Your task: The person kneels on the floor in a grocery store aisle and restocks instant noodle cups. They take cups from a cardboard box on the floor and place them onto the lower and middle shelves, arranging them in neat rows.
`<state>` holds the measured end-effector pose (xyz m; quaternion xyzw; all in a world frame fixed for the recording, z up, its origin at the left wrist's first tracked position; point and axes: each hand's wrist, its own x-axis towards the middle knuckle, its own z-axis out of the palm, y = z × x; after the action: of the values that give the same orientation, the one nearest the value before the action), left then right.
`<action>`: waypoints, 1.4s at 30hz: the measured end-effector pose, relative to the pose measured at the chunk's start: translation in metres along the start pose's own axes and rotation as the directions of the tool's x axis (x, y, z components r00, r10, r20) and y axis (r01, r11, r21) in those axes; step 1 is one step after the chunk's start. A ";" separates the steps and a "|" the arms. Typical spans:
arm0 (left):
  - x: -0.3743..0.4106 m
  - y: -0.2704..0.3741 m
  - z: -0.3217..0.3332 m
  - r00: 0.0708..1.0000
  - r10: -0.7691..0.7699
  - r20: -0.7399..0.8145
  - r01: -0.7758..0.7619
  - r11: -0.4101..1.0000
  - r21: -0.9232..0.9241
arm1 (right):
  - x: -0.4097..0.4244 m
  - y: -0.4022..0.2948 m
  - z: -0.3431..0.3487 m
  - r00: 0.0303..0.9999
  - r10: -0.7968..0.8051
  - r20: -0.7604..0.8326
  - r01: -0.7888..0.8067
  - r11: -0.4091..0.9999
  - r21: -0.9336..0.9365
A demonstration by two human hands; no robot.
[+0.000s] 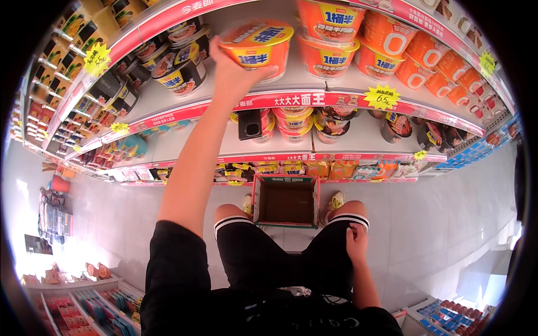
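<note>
My left hand (239, 73) is closed around the side of an orange instant noodle bowl (269, 48) with a yellow rim, at the front of the upper shelf (311, 86). Whether the bowl's base touches the shelf I cannot tell. Left of it stands a black noodle bowl (180, 75); to the right are stacked orange noodle bowls (330, 54). My right hand (357, 239) rests on my right thigh near the hem of the shorts, fingers loosely curled, holding nothing that shows. Between my feet is an open cardboard box (287, 201) whose inside looks dark.
A dark smartphone (249, 124) is at the lower shelf's front, before stacked bowls (293, 122). Packaged noodles (294, 168) line the bottom shelf. Price strips (302, 99) edge the shelves, with a yellow star tag (382, 97) on one. More stocked racks (452, 319) stand behind me.
</note>
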<state>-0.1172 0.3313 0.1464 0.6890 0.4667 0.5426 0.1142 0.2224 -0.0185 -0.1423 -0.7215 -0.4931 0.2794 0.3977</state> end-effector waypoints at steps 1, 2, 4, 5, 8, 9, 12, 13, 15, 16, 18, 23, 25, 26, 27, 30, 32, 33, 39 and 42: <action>0.008 -0.008 0.008 0.998 -0.053 0.035 0.053 0.999 -0.011 | 0.000 0.000 0.004 0.998 -0.063 -0.004 0.063 0.995 -0.077; 0.011 -0.020 0.014 0.992 -0.110 0.067 0.111 0.994 -0.014 | 0.000 0.001 0.008 0.992 -0.127 0.004 0.126 0.980 -0.153; 0.017 -0.028 0.024 0.978 -0.187 0.091 0.185 0.982 0.020 | -0.002 -0.001 0.012 0.976 -0.218 -0.006 0.209 0.943 -0.261; 0.017 -0.032 0.025 0.981 -0.180 0.069 0.177 0.983 0.039 | -0.001 -0.001 0.013 0.975 -0.221 -0.003 0.212 0.941 -0.263; 0.014 -0.034 0.034 0.983 -0.177 0.041 0.173 0.981 0.087 | -0.001 0.001 0.011 0.977 -0.214 -0.011 0.204 0.944 -0.259; 0.014 -0.032 0.034 0.981 -0.188 0.039 0.182 0.977 0.110 | 0.000 0.001 0.010 0.978 -0.210 -0.004 0.201 0.944 -0.263; 0.013 -0.026 0.031 0.970 -0.237 0.055 0.230 0.968 0.104 | 0.003 0.001 0.010 0.978 -0.208 0.015 0.204 0.940 -0.272; 0.012 -0.024 0.031 0.965 -0.255 0.062 0.249 0.964 0.089 | 0.004 0.002 0.011 0.977 -0.214 0.019 0.211 0.938 -0.275; 0.012 -0.027 0.037 0.973 -0.229 0.027 0.225 0.968 0.113 | 0.004 0.004 0.012 0.974 -0.225 0.020 0.222 0.935 -0.276; 0.012 -0.030 0.038 0.976 -0.216 0.010 0.213 0.969 0.127 | 0.003 0.004 0.013 0.973 -0.231 0.018 0.227 0.934 -0.275; 0.011 -0.035 0.036 0.981 -0.196 -0.009 0.195 0.975 0.108 | 0.002 0.004 0.013 0.973 -0.232 0.013 0.227 0.935 -0.273; 0.011 -0.041 0.037 0.979 -0.202 -0.005 0.200 0.971 0.132 | 0.000 0.002 0.013 0.975 -0.220 0.004 0.213 0.939 -0.270; 0.010 -0.035 0.038 0.972 -0.236 0.003 0.232 0.957 0.175 | 0.001 0.004 0.013 0.975 -0.222 0.002 0.214 0.937 -0.276; 0.010 -0.031 0.039 0.969 -0.245 0.009 0.239 0.951 0.195 | 0.001 0.005 0.013 0.975 -0.223 0.002 0.215 0.936 -0.278; 0.009 -0.028 0.038 0.966 -0.257 0.013 0.248 0.945 0.215 | 0.002 0.005 0.013 0.974 -0.226 0.001 0.216 0.934 -0.286; 0.008 -0.025 0.038 0.960 -0.279 0.011 0.267 0.930 0.254 | 0.002 0.002 0.014 0.975 -0.220 0.000 0.211 0.933 -0.293; 0.008 -0.025 0.038 0.960 -0.280 0.010 0.268 0.927 0.262 | 0.002 -0.001 0.014 0.980 -0.200 0.003 0.193 0.941 -0.278; 0.008 -0.026 0.037 0.961 -0.276 0.014 0.263 0.928 0.264 | 0.002 -0.002 0.014 0.980 -0.200 0.005 0.193 0.941 -0.279; 0.010 -0.049 0.034 0.985 -0.160 0.064 0.153 0.983 0.098 | 0.000 -0.001 0.014 0.977 -0.215 0.004 0.207 0.935 -0.287; 0.009 -0.054 0.036 0.984 -0.162 0.070 0.157 0.985 0.070 | 0.000 0.000 0.013 0.977 -0.214 0.000 0.204 0.934 -0.294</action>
<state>-0.1146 0.3802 0.1024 0.6728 0.5328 0.4901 0.1527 0.2115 -0.0145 -0.1489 -0.7201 -0.5965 0.1481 0.3220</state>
